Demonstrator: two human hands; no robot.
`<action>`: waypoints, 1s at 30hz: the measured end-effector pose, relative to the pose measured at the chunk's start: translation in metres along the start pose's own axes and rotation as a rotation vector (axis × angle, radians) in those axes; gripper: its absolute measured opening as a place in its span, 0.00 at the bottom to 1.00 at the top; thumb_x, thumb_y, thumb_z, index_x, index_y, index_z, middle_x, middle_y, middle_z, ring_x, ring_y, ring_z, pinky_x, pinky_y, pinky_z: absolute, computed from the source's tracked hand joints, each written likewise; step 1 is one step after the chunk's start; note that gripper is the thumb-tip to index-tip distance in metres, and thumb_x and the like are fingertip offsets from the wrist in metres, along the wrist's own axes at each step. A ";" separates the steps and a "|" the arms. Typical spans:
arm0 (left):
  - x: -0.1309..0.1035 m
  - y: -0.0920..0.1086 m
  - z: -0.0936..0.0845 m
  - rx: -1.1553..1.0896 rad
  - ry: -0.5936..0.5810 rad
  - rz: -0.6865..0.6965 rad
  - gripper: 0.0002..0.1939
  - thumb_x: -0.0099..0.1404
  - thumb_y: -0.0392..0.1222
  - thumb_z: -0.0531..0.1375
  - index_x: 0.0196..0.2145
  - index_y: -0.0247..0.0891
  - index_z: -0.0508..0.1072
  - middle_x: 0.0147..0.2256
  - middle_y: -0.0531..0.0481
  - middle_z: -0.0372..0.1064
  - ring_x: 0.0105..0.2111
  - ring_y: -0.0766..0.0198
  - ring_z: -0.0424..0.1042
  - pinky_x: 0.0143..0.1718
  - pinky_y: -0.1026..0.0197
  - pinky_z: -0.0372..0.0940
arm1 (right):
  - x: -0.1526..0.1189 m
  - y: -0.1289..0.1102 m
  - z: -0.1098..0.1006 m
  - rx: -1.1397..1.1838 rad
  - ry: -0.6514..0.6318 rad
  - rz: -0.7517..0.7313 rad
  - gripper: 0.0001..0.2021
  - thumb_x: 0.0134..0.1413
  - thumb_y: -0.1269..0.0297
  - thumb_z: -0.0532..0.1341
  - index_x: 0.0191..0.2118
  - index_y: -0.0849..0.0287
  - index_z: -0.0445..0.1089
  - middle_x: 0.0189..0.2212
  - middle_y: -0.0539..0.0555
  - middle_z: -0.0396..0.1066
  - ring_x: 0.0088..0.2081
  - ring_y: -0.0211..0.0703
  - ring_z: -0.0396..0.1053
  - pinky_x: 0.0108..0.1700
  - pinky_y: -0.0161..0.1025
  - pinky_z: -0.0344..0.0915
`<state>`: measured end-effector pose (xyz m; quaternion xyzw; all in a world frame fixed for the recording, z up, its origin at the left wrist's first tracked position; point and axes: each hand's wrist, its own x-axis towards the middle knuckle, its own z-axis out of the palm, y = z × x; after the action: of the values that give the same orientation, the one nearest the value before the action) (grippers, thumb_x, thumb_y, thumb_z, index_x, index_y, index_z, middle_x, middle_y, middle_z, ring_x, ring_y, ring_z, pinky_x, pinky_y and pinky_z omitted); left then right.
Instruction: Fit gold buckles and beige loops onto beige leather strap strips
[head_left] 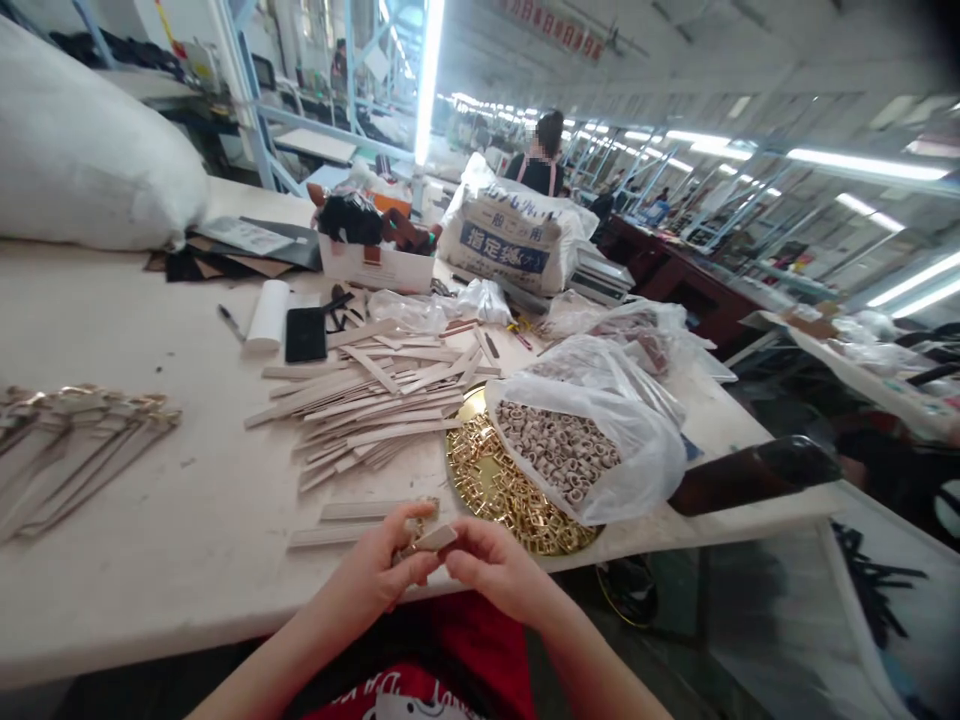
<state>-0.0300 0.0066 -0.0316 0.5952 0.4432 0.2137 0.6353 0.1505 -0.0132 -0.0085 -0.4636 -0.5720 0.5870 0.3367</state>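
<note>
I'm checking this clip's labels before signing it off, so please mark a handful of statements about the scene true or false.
1. The left hand and right hand both touch one small strap piece. True.
2. The round gold tray is empty. False: small gold metal pieces lie in it.
3. The plastic bag holding small rings overlaps the tray. True.
4. A pen lies left of the white roll. True.
5. The loose strips are piled right of the tray. False: they are left of it.
</note>
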 end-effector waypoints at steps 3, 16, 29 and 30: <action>-0.001 0.008 0.000 0.105 -0.016 0.030 0.13 0.58 0.49 0.53 0.35 0.36 0.65 0.20 0.57 0.61 0.22 0.68 0.59 0.24 0.67 0.53 | 0.007 0.004 -0.059 -0.340 0.359 0.034 0.15 0.51 0.52 0.54 0.32 0.60 0.67 0.24 0.50 0.66 0.27 0.38 0.62 0.30 0.35 0.57; -0.002 0.013 0.004 0.133 0.047 0.010 0.17 0.62 0.53 0.48 0.27 0.37 0.63 0.17 0.58 0.57 0.19 0.68 0.55 0.25 0.67 0.52 | 0.022 0.026 -0.135 -0.916 0.681 0.250 0.13 0.53 0.63 0.50 0.37 0.61 0.70 0.33 0.57 0.72 0.35 0.44 0.67 0.36 0.36 0.58; 0.004 0.018 0.008 0.280 0.110 0.075 0.16 0.62 0.49 0.48 0.23 0.37 0.62 0.18 0.57 0.59 0.20 0.70 0.58 0.23 0.67 0.50 | 0.014 0.002 -0.007 0.240 0.142 0.163 0.19 0.47 0.51 0.58 0.38 0.61 0.70 0.19 0.48 0.65 0.18 0.32 0.58 0.21 0.32 0.54; 0.002 0.018 0.008 0.293 0.109 0.067 0.16 0.62 0.49 0.48 0.23 0.37 0.62 0.18 0.57 0.59 0.20 0.70 0.58 0.23 0.67 0.50 | 0.013 0.004 -0.008 0.222 0.147 0.157 0.19 0.48 0.51 0.57 0.38 0.61 0.70 0.20 0.48 0.65 0.18 0.32 0.58 0.21 0.32 0.55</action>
<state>-0.0184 0.0073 -0.0162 0.6836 0.4833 0.1996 0.5092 0.1540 0.0010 -0.0138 -0.5084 -0.4395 0.6356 0.3799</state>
